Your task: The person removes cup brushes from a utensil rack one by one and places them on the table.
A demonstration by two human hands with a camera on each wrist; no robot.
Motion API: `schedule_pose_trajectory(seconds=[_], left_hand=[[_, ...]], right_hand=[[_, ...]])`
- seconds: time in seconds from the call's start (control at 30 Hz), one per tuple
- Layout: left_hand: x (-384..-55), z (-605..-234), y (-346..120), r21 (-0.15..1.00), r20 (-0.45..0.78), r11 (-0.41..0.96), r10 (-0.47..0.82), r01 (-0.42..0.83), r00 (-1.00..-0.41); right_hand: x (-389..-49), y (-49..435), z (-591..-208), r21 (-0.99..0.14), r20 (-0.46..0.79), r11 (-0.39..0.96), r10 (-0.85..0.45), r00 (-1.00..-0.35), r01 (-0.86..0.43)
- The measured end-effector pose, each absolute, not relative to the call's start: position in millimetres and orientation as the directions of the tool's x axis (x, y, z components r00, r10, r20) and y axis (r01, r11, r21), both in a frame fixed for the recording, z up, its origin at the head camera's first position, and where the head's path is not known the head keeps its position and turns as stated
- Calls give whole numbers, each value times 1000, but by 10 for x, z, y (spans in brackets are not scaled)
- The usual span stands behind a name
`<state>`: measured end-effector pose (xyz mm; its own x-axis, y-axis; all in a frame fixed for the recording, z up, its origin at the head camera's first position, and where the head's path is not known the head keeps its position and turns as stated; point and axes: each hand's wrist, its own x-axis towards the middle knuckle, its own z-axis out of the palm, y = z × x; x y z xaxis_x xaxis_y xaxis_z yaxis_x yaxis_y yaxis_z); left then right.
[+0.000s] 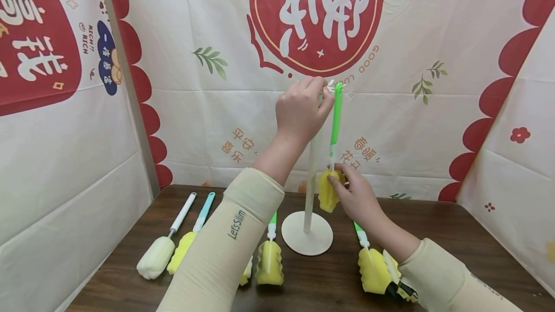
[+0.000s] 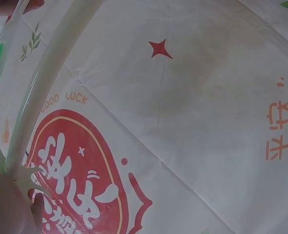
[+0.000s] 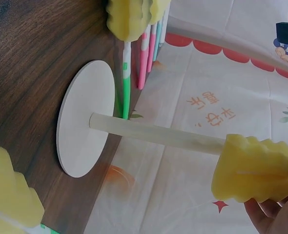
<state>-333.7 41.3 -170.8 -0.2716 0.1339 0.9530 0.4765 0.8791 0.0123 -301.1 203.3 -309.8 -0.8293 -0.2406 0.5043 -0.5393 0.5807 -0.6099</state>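
Observation:
A white stand [image 1: 310,196] with a round base and a ring of small hooks rises from the table. My left hand [image 1: 301,110] grips its top beside the hooks; the fingertips are partly hidden. A sponge bottle brush [image 1: 336,114] with a green handle is upright, handle end up at the hooks and yellow sponge down. My right hand [image 1: 357,194] pinches that sponge near its neck, just right of the pole. In the right wrist view the yellow sponge [image 3: 254,170] shows between the fingers. Whether the handle's hole sits over a hook cannot be told.
Left on the dark wooden table [image 1: 130,235] lie a white sponge brush [image 1: 157,256], a blue-handled yellow one [image 1: 184,249] and a green-handled one [image 1: 270,261]. Another yellow sponge brush [image 1: 374,268] lies under my right forearm. Pink handles [image 3: 145,58] show in the right wrist view.

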Motion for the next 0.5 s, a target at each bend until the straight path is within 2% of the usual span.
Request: schedule_pose_trajectory(seconds=[0.23, 0.5], left_hand=[[-3345, -1704, 412, 18, 952, 878, 131, 479, -276], [-3348, -1701, 422, 8, 959, 877, 129, 480, -252]], right_hand=[[-3002, 2068, -3076, -608, 507, 577, -246, -826, -545], [-2973, 2131, -3063, -611, 485, 588, -252, -838, -530]])
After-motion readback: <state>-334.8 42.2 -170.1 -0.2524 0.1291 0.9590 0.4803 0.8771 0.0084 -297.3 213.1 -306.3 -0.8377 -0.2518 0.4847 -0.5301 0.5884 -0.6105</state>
